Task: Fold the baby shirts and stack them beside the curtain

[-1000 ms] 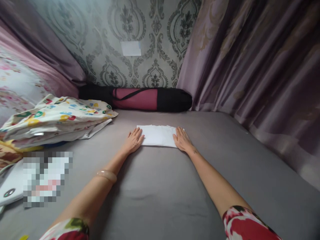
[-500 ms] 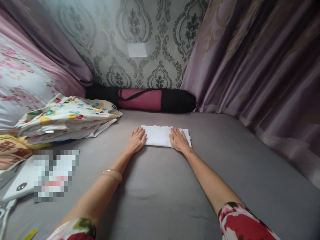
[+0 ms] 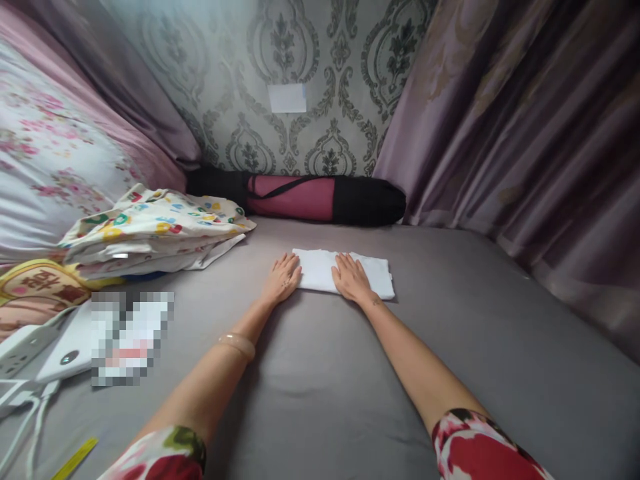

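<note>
A white folded cloth (image 3: 317,272) lies flat on the grey bed sheet (image 3: 320,373), its long side running left to right. My left hand (image 3: 284,277) rests over the cloth's left end with the fingers stretched forward; a pale bangle circles that forearm. On top of the cloth, right of its middle, my right hand (image 3: 351,277) lies flat with fingers apart. Part of the cloth is hidden beneath both hands.
A pile of patterned clothes (image 3: 165,230) lies at the left. Behind the cloth, a black and maroon long bag (image 3: 295,198) sits against the wall. A power strip (image 3: 30,347), a white phone (image 3: 75,347) and a yellow strip (image 3: 75,460) are at lower left.
My right hand has slid left across the cloth, away from its right end. My left hand stays at the left end. The whole view has shifted slightly.
</note>
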`<state>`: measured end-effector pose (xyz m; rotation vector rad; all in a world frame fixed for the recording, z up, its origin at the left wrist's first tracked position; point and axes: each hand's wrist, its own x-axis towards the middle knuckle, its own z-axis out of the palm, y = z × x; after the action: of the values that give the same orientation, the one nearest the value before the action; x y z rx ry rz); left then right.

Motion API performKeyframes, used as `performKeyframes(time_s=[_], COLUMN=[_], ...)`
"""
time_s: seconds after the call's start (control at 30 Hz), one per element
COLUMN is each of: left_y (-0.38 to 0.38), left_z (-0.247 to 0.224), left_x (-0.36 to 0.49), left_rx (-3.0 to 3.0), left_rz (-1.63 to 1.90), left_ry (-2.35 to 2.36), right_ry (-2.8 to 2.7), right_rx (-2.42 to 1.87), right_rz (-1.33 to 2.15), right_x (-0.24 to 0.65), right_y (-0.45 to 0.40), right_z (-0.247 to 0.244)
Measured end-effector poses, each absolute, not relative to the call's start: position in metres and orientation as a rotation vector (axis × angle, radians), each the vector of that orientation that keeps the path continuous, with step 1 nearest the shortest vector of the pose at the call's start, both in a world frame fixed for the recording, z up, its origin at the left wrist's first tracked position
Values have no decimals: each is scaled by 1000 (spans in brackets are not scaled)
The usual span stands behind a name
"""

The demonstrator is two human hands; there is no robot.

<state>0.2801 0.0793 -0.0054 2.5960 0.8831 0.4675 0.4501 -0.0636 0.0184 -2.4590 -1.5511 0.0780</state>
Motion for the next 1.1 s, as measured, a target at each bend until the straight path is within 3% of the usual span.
performKeyframes(time_s=[1.1], left_y=[89], left_z=[-7], left_x=[280], left_rx=[2351], left_rz=[755], left_ry=[933], right_ry=[-1589], right_rx=[-2470], right_rz=[33], right_x=[398], right_y=[3], right_z=[18])
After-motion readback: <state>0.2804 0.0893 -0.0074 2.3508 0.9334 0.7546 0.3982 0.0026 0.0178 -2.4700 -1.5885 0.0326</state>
